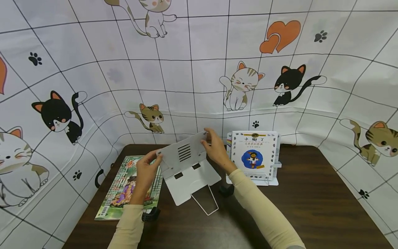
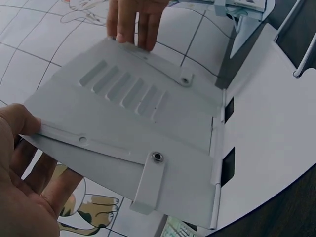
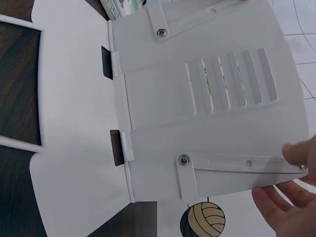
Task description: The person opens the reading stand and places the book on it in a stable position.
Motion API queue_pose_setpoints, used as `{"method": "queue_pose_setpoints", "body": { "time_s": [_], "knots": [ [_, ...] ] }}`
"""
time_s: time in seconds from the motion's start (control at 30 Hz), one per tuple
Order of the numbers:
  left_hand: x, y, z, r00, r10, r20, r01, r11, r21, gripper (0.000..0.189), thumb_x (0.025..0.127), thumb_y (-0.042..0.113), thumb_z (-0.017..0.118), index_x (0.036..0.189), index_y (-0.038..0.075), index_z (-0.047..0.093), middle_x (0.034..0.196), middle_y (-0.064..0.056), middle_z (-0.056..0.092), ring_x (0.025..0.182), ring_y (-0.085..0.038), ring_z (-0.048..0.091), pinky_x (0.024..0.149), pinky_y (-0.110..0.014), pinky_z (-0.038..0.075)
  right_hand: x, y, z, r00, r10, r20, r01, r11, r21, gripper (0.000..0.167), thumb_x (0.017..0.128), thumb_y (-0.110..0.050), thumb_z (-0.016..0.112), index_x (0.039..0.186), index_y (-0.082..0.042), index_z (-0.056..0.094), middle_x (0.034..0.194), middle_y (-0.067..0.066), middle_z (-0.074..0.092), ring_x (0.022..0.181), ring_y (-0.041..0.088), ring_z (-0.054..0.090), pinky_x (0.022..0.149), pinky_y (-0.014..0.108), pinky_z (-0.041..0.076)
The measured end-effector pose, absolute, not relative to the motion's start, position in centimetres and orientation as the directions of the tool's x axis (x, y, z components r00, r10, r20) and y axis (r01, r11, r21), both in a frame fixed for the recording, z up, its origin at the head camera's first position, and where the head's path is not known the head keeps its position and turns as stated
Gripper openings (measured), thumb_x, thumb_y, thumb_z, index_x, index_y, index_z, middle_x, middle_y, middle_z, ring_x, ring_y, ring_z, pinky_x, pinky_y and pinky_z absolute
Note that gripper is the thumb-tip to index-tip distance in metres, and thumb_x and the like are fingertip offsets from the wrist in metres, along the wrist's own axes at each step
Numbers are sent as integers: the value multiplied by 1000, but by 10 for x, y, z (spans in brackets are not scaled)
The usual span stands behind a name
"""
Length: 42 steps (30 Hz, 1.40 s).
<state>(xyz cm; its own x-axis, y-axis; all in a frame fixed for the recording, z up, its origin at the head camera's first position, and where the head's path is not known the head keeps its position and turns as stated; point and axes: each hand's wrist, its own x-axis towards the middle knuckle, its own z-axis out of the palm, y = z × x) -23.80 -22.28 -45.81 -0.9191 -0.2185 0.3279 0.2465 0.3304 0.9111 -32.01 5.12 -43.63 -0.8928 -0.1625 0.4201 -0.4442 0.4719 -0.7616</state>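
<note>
A white folding book stand [image 1: 192, 176] is propped half unfolded on the table, its slotted back panel [image 2: 113, 118] tilted up from the flat base plate [image 3: 74, 118]. Riveted metal strips run along both sides of the panel, and a wire loop [image 1: 205, 212] sticks out from the base toward the front. With thumb and fingers, my left hand [image 1: 147, 171] pinches the panel's upper left corner. On the upper right corner, my right hand [image 1: 216, 148] pinches the edge the same way, thumb on the near face and fingers behind.
To the left lies a colourful magazine [image 1: 124, 193], partly under the left forearm. Behind the right forearm another white stand holds a picture book [image 1: 255, 152] upright. A cat-print tiled cloth [image 1: 202, 76] hangs behind the dark wooden table [image 1: 311, 207].
</note>
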Motion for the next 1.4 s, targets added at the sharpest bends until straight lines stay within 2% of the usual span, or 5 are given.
{"method": "queue_pose_setpoints", "body": {
  "time_s": [0.3, 0.6, 0.97, 1.17, 1.4],
  "knots": [
    [-256, -223, -461, -928, -200, 313, 250, 287, 925, 33, 105, 22, 71, 134, 6, 71, 134, -18, 71, 126, -15, 63, 96, -15, 49, -316, 59, -435, -859, -55, 510, -456, 536, -711, 22, 101, -4, 72, 121, 2, 66, 109, 20, 77, 103, 35, 78, 90, 46, 63],
    [-284, -220, -458, -954, -140, 265, 226, 248, 942, 49, 107, 23, 67, 150, 1, 58, 148, -22, 61, 143, -35, 57, 117, -50, 47, -301, 72, -437, -826, -23, 563, -459, 606, -649, 20, 99, -7, 75, 117, 2, 70, 104, 18, 80, 95, 32, 80, 83, 43, 65],
    [-313, -203, -462, -950, -67, 305, 277, 271, 922, 27, 107, 16, 67, 129, 0, 63, 126, -20, 69, 124, -26, 65, 102, -32, 54, -289, 86, -441, -768, 15, 640, -472, 662, -582, 18, 96, -7, 79, 111, 1, 73, 96, 16, 81, 83, 29, 79, 73, 44, 64],
    [-316, -200, -461, -951, -50, 306, 285, 250, 925, 32, 106, 15, 68, 134, -1, 62, 141, -26, 65, 141, -40, 58, 117, -54, 48, -288, 90, -439, -779, 13, 627, -462, 664, -588, 18, 97, -6, 78, 112, 2, 72, 99, 18, 80, 86, 31, 79, 75, 45, 64],
    [-312, -203, -464, -944, -68, 324, 299, 243, 923, 32, 106, 15, 69, 133, 0, 64, 141, -25, 66, 141, -38, 59, 117, -51, 49, -270, 85, -439, -733, -21, 679, -535, 635, -558, 31, 99, 0, 72, 128, 4, 61, 127, 23, 67, 111, 35, 74, 90, 41, 64]
  ]
}}
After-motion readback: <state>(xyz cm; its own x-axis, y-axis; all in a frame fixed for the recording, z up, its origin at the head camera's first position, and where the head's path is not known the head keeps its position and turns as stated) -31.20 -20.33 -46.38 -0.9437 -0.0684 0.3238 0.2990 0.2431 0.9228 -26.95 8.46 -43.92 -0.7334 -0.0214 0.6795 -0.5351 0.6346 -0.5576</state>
